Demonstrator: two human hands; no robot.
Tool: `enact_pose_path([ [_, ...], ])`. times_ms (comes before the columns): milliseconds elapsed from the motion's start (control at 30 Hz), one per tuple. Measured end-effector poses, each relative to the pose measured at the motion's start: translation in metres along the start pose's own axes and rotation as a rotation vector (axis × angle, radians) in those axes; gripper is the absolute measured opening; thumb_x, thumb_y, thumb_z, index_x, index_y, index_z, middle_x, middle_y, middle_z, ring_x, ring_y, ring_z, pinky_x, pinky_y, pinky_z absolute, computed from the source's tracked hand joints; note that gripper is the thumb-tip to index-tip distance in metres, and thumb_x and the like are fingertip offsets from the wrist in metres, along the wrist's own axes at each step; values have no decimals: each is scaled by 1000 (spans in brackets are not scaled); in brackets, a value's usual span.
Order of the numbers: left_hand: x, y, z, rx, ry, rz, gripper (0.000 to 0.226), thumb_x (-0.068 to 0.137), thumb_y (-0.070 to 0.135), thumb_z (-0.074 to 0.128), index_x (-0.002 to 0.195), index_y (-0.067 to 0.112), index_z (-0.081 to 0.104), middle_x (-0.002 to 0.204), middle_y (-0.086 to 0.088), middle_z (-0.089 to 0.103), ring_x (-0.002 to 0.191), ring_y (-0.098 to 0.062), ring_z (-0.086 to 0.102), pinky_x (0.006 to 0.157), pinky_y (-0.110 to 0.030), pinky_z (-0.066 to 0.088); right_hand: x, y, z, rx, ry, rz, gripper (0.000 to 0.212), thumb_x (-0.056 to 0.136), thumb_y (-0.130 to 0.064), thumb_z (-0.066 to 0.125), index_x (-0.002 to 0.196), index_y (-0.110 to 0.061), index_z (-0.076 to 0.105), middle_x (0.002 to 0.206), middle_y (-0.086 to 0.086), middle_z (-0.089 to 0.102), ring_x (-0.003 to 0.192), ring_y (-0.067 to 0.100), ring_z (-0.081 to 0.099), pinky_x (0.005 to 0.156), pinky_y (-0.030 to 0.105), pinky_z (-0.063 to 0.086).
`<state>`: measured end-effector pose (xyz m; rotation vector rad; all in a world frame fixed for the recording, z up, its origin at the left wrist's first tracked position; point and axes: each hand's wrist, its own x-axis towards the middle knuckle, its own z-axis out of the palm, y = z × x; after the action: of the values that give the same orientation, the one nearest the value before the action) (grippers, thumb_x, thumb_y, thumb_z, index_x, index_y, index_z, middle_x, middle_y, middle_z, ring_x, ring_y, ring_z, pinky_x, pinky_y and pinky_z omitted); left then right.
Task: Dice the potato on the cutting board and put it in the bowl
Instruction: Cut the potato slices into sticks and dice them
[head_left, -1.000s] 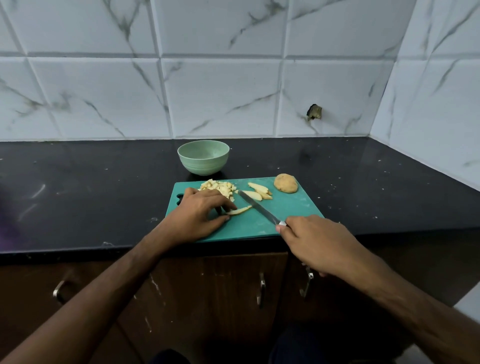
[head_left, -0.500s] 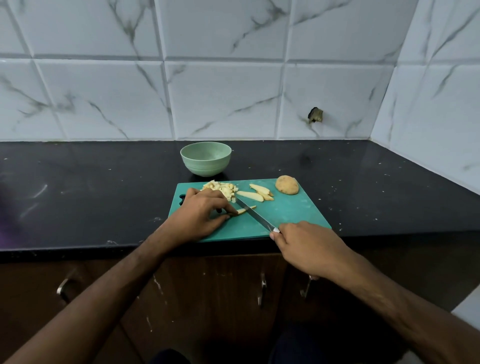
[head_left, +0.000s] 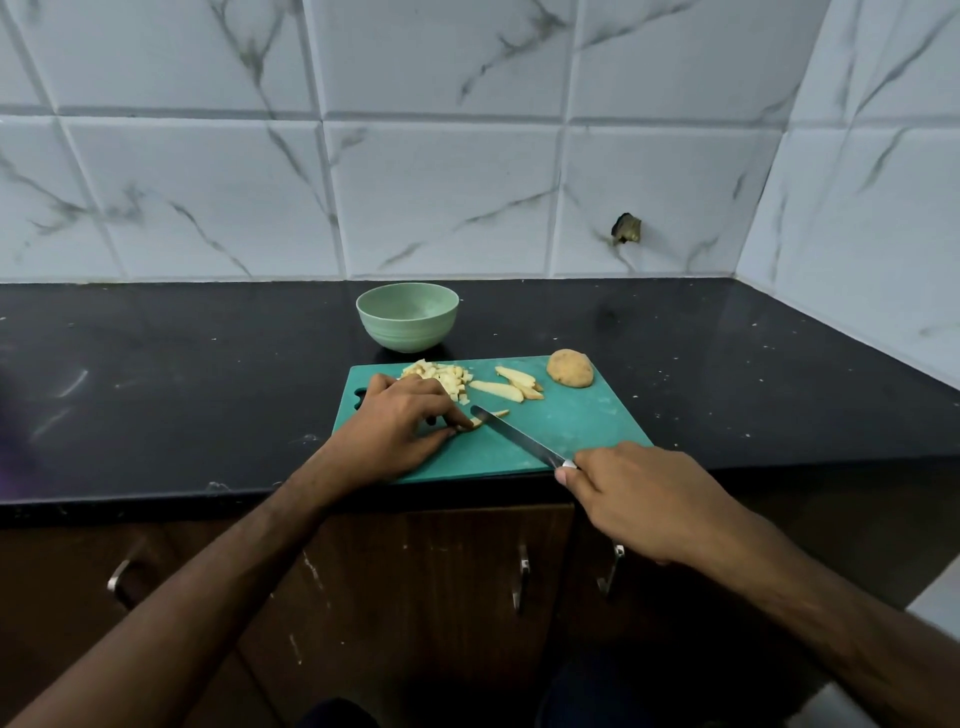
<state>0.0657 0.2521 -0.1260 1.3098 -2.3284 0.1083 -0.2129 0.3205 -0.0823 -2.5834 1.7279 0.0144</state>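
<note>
The left hand (head_left: 400, 428) sits on the green cutting board (head_left: 571, 421) and pinches one thin potato strip (head_left: 480, 418) flat with its fingertips. The right hand (head_left: 639, 499) is curled tight around the handle of the knife (head_left: 514, 436). The blade points toward 10 o'clock, and its tip rests right on the strip, just beside the left fingertips.

At 12 o'clock from the left hand lies a pile of small potato cubes (head_left: 441, 376). At 2 o'clock from that hand, more long potato strips (head_left: 511, 387) wait to be cut. At the board's 1 o'clock corner sits a potato piece (head_left: 570, 368) with its skin on, not cut at all. The bowl (head_left: 408, 317) stands on the dark table (head_left: 182, 374), just past the far edge of the board at 12 o'clock. It looks like nothing is in it.

The step now seems to be chopping this strip into little cubes. To do it well, the left fingertips should tuck back and stay away from the blade, because they are very close. The knife should press straight down and make cuts the same width each time, so the cubes match the pile. The strip is thin and may slide, so it needs a steady hold. A lot is left to cut, and no potato seems to be in the bowl yet.
</note>
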Motion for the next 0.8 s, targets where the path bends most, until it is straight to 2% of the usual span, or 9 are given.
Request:
enact_pose_path([
  [100,1,0,0,9,2,-4,19,95,33,65,109,43,71,100,22,57,94,2,49,78,-30,21,7,-4,-1,22,-19,7,41,108,-53,26,82,-28,47,78,-4,58,65,8,58,58,29,42],
  [200,-1,0,1,13,7,0,18,94,33,66,108,44,71,96,24,54,89,9,45,75,-29,22,12,-7,0,64,-45,6,42,108,-52,28,87,-25,51,78,0,61,50,9,59,55,27,49],
  [267,-1,0,2,7,8,10,18,94,33,67,108,44,71,95,25,53,88,11,44,75,-28,23,12,-6,7,57,-22,-1,40,108,-52,28,87,-26,50,78,-3,59,55,8,58,55,27,47],
  [367,0,1,0,15,25,12,17,94,34,67,107,43,71,94,24,54,86,10,43,75,-29,23,9,-2,11,36,40,-12,40,108,-53,26,78,-31,42,76,-7,53,65,7,52,57,27,37],
  [533,-2,3,0,56,102,9,14,91,36,70,105,38,71,88,25,53,84,4,42,78,-32,24,1,7,-2,41,65,-13,40,107,-55,24,93,-31,53,80,-8,58,72,8,58,68,30,51],
  [667,-2,3,0,89,121,4,13,90,41,70,102,39,74,87,23,54,84,4,42,77,-30,20,-6,3,9,3,53,-32,39,108,-54,25,88,-31,48,78,-8,54,69,7,54,57,27,35],
  [800,-1,4,-1,77,91,-6,12,91,43,69,102,40,74,90,23,55,85,4,43,75,-29,18,1,-7,16,17,72,-28,39,108,-52,27,87,-28,49,75,-7,53,65,7,52,53,25,30],
])
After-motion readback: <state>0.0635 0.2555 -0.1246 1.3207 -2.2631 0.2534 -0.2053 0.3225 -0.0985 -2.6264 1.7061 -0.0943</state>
